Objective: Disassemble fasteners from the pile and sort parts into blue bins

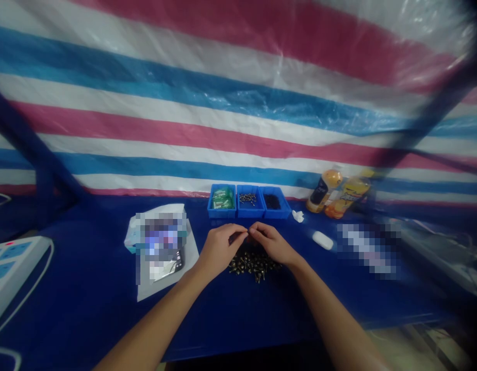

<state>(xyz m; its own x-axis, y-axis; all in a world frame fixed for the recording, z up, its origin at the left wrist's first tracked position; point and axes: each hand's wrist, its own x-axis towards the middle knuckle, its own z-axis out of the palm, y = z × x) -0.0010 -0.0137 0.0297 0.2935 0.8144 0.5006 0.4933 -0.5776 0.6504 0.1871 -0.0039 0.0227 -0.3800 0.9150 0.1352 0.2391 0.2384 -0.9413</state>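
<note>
My left hand and my right hand meet fingertip to fingertip above a pile of small brass-coloured metal pieces. Both are closed in a pinch; whatever sits between the fingertips is too small and dark to name. Just beyond them stand three blue bins in a row. Green and white packets fill the left bin, small silvery metal parts lie in the middle bin, and the right bin contains small black pieces.
Left on the blue tabletop lie papers and a white power strip with its cable. To the right are crumpled tissue, a white case and two drink bottles. Striped sheeting hangs behind.
</note>
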